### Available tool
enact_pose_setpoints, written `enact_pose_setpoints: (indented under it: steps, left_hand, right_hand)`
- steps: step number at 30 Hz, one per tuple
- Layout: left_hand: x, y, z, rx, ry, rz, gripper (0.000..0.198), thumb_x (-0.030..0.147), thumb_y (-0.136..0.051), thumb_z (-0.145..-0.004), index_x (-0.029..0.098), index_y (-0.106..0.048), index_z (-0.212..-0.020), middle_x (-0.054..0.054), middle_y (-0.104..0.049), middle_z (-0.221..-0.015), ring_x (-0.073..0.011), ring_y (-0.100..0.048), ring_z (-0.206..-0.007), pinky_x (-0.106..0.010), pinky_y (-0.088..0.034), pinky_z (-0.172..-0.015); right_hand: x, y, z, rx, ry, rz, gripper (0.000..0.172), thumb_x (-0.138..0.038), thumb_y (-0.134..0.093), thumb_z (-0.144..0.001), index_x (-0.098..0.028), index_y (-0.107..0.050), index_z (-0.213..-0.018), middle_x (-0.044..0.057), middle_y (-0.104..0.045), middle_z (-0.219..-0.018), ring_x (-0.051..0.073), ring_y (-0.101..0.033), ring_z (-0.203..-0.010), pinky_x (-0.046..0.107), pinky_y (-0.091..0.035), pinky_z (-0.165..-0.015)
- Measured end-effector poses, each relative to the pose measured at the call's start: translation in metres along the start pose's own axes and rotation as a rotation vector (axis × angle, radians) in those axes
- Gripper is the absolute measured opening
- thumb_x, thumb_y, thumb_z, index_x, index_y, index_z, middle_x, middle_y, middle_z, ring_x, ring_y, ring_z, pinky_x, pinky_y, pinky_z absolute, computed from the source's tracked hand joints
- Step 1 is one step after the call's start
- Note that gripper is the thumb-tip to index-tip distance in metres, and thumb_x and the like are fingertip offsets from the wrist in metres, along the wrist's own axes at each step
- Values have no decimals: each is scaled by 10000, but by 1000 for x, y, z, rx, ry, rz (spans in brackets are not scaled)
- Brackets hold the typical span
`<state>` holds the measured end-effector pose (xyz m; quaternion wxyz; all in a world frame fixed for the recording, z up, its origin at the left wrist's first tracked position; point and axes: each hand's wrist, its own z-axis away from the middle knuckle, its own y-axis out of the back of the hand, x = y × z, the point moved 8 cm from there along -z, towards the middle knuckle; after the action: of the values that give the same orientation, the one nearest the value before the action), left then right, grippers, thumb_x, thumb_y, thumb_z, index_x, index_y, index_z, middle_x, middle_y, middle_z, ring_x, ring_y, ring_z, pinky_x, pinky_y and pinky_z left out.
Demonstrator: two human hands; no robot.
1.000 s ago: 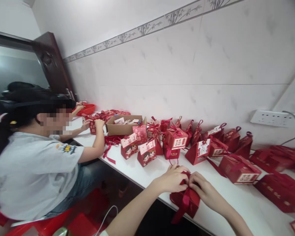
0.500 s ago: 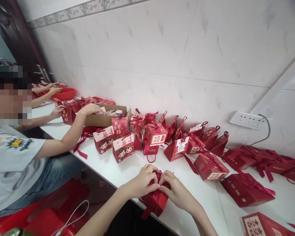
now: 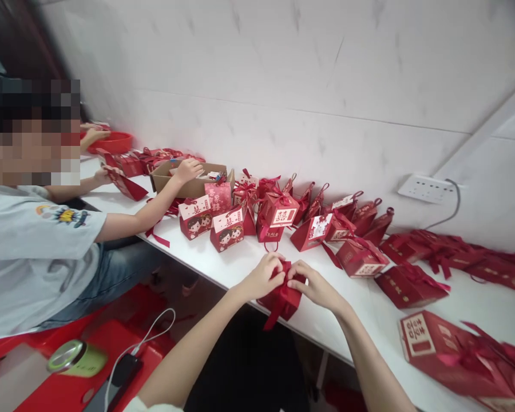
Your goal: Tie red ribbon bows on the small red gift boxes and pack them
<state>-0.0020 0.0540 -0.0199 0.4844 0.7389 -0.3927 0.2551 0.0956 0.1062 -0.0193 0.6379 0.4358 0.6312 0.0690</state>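
A red gift box [image 3: 288, 306] sits at the table's front edge, between my two hands. Dark red ribbon [image 3: 278, 312] runs over its top, and one tail hangs past the edge. My left hand [image 3: 264, 278] pinches the ribbon on the box's left side, fingers curled. From the right, my right hand [image 3: 313, 284] has its thumb and fingers closed on the ribbon near the middle. The fingers partly hide the knot or loop. Just behind stands a red box with a white label [image 3: 284, 216], and two boxes printed with cartoon couples [image 3: 228, 233] are to the left.
Several ribboned boxes [image 3: 412, 286] line the right side. A person [image 3: 47, 252] sits at left, one hand over a cardboard box [image 3: 161, 177]. A power strip [image 3: 427, 189] is on the wall. A green can [image 3: 79, 357] and a phone [image 3: 124, 375] lie on a red stool.
My view has tilted down and shifted. My hands stay on the ribbon, fingers slightly repositioned. The neighbour's hand has risen above the cardboard box, and their held red box has tipped over.
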Motion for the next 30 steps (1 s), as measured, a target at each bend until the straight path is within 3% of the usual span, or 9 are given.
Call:
enact_pose_setpoints:
  steps: [6,13,20,25,30]
  left_hand:
    - [-6,2,4,118,4,20,89,197,-482,-850,197,-438,-774,-74,-479,-1025,-207,-503,-1073,-411,-379,-1002]
    - [-9,2,4,195,67,-35,71,181,-431,-877,181,-452,-809,-72,-484,-938,-207,-524,-934,-407,-432,-904]
    - [0,2,-4,114,63,-80,95,163,-597,-764,179,-533,-696,-52,-548,-880,-226,-552,-969,-369,-427,-920]
    - [6,8,-7,201,183,-93,57,127,-521,-786,174,-538,-759,-81,-602,-864,-259,-577,-965,-390,-417,-891]
    - [-9,29,-7,327,348,9,146,161,-385,-862,164,-515,-930,-101,-645,-852,-242,-619,-805,-363,-434,-748]
  right_hand:
    - [-7,3,4,135,-43,89,85,-279,-586,-784,-206,-594,-741,42,-575,-845,184,-571,-774,349,-455,-777]
    - [-3,3,9,273,-61,111,146,-336,-561,-784,-208,-596,-723,59,-606,-883,196,-580,-807,362,-457,-782]
    - [5,2,13,387,-31,114,154,-352,-543,-773,-209,-591,-742,74,-604,-914,207,-573,-850,365,-448,-783]
    - [6,1,13,406,-30,75,161,-357,-512,-768,-208,-569,-744,80,-616,-947,210,-580,-884,339,-443,-763]
    - [3,0,17,416,-27,48,89,-295,-523,-720,-208,-531,-701,64,-607,-922,209,-568,-873,339,-432,-761]
